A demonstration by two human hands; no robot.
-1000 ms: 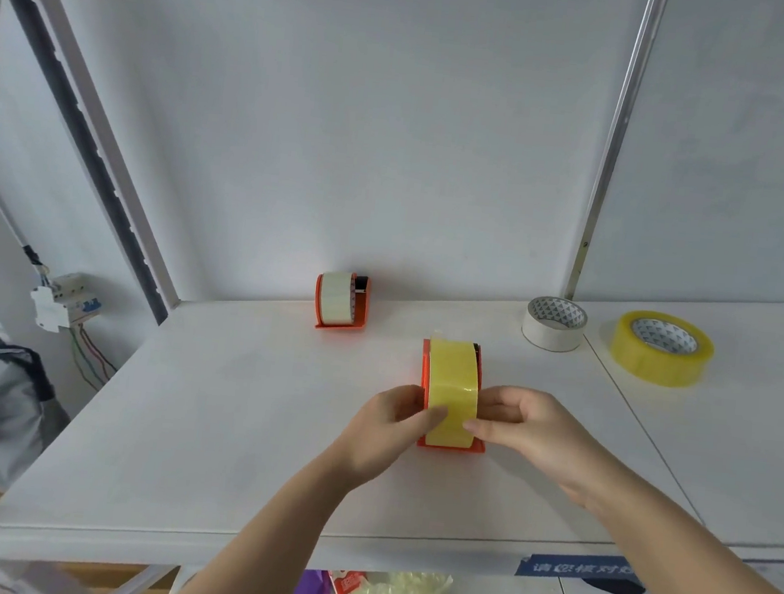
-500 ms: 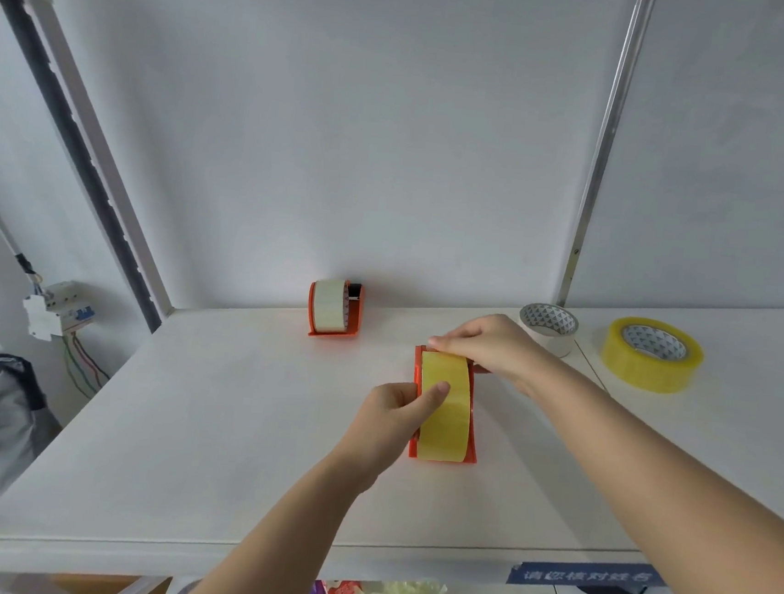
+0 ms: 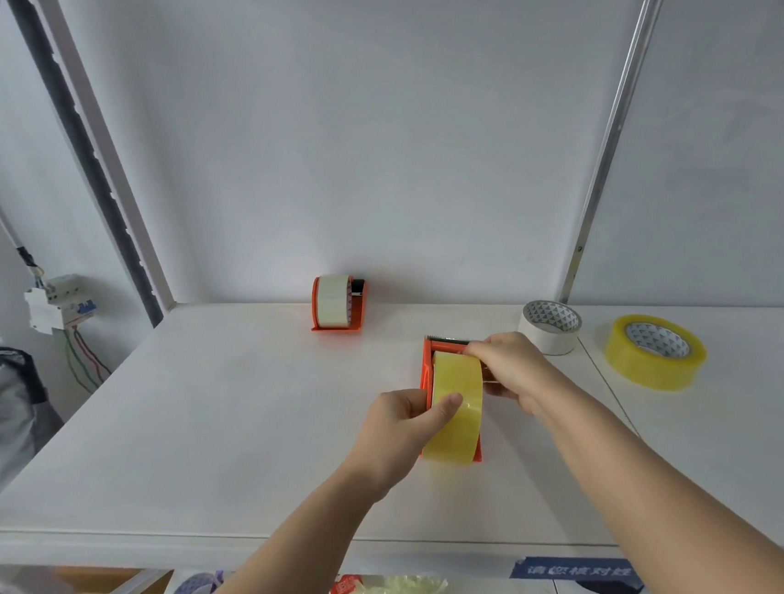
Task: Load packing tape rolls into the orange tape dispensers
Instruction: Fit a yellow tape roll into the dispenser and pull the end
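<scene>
On the white shelf (image 3: 234,425) stands an orange tape dispenser (image 3: 427,372) with a yellow tape roll (image 3: 456,427) seated on edge inside it, a little right of the shelf's middle. The dispenser's long axis runs from the near edge toward the back wall, and its serrated cutter end (image 3: 448,340) points away from the person, toward the wall; the roll's axle lies across, left to right, so its broad yellow band faces up and toward the camera. The left hand (image 3: 398,434) grips the dispenser's left side, fingers curled around the orange wall and the thumb pressed flat on the roll's outer band. The right hand (image 3: 514,371) reaches over the far right part of the dispenser, fingers bent and closed down near the cutter end; whether they pinch a tape end or the frame itself cannot be told. Farther back and to the left, close to the wall, a second orange dispenser (image 3: 337,303) already carries a pale roll, its black cutter part on its right. Right of the hands, a white tape roll (image 3: 550,329) lies flat, partly behind the right hand, and a loose yellow roll (image 3: 655,352) lies flat beyond it on the neighbouring surface
</scene>
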